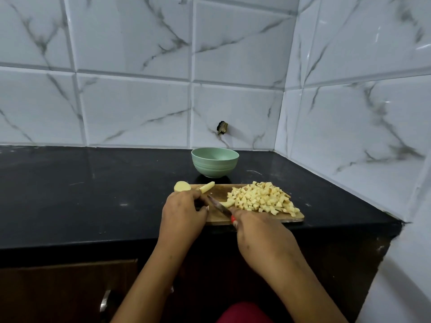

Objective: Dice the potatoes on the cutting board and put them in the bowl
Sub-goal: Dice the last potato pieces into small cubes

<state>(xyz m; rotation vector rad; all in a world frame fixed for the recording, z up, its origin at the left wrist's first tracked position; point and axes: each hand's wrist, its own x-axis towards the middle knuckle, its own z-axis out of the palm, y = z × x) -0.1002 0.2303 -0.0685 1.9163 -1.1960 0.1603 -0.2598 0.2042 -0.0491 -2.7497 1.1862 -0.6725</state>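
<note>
Diced potatoes (263, 199) heaped on the cutting board's (296, 216) right half; uncut pieces (182, 186) at its left end. Judged firm, wet and slippery: pin flat-side down. Right hand (261, 234) grips the knife (218, 206) over the board; left hand (184, 213) curled beside the blade, hold unclear. Bowl (215, 165) just behind the board.

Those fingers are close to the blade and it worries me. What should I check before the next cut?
1. Right hand grips the knife: ok.
2. Left hand fingers clear of the blade: cannot tell; they curl right beside it.
3. Uncut potato waiting: ok, a potato half and a strip at the board's left end.
4. Cutting board flat on the counter: ok.
5. Diced pile clear of the cutting spot: ok, heaped on the right.
6. Bowl ready: ok, behind the board, seemingly empty.
</note>
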